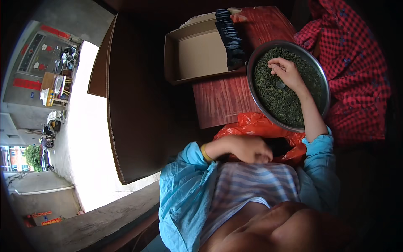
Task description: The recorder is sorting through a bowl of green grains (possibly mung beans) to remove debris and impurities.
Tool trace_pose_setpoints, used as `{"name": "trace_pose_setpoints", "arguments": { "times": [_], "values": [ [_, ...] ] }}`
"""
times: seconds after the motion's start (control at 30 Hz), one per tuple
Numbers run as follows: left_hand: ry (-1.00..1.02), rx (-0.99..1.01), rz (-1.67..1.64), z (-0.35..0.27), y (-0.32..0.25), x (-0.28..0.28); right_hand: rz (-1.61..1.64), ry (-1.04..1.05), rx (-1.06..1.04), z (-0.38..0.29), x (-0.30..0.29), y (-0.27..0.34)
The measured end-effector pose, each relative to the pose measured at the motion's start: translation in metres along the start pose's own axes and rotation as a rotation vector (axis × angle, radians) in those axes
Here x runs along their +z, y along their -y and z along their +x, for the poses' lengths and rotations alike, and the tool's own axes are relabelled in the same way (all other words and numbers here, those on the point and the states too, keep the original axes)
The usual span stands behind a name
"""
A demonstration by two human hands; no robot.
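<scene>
A round metal basin (pixel 326 94) holds a broad heap of dark green dried leaves (pixel 277 104), possibly tea. My right hand (pixel 285 71) is over the leaves with its fingers bent and thumb tip near them; whether anything is pinched there cannot be made out. Just below that hand, a small clear round object (pixel 280 84) lies among the leaves. My left hand (pixel 250 150), a yellow band at its wrist, is blurred in front of my striped top. It is beside the dark mouth of a red plastic bag (pixel 256 123), fingers curled, and its grip is unclear.
A shallow cardboard box (pixel 201 56) sits on the red wooden tabletop (pixel 223 99), with a row of dark packets (pixel 231 41) along its right side. Red checked cloth (pixel 352 72) hangs at right. A large cardboard panel (pixel 138 104) stands at left, before a bright yard.
</scene>
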State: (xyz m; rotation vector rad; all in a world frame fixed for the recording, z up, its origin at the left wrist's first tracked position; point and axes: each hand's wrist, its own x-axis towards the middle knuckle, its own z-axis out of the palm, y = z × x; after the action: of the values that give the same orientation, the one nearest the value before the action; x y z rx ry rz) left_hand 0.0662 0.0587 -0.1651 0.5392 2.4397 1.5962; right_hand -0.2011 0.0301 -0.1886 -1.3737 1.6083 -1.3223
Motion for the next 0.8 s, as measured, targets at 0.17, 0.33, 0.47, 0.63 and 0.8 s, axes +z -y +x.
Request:
{"name": "trace_pose_setpoints", "arguments": {
  "times": [0.17, 0.33, 0.47, 0.63, 0.8],
  "values": [
    [-0.195, -0.339, 0.793, 0.019, 0.033, 0.049, 0.007, 0.027, 0.041, -0.003, -0.005, -0.002],
    [-0.145, -0.323, 0.99, 0.02, 0.063, 0.065, -0.009, 0.046, 0.029, -0.002, -0.008, -0.008],
    [0.234, -0.551, 0.912, 0.034, 0.044, 0.05, -0.016, 0.06, 0.032, -0.005, -0.008, -0.013],
    [-0.059, -0.461, 1.052, 0.038, 0.083, 0.067, 0.036, 0.074, 0.03, -0.004, -0.005, -0.008],
    [0.046, -0.553, 0.932, 0.05, 0.061, 0.051, 0.04, 0.068, 0.025, -0.007, -0.009, -0.013]
  ]
}}
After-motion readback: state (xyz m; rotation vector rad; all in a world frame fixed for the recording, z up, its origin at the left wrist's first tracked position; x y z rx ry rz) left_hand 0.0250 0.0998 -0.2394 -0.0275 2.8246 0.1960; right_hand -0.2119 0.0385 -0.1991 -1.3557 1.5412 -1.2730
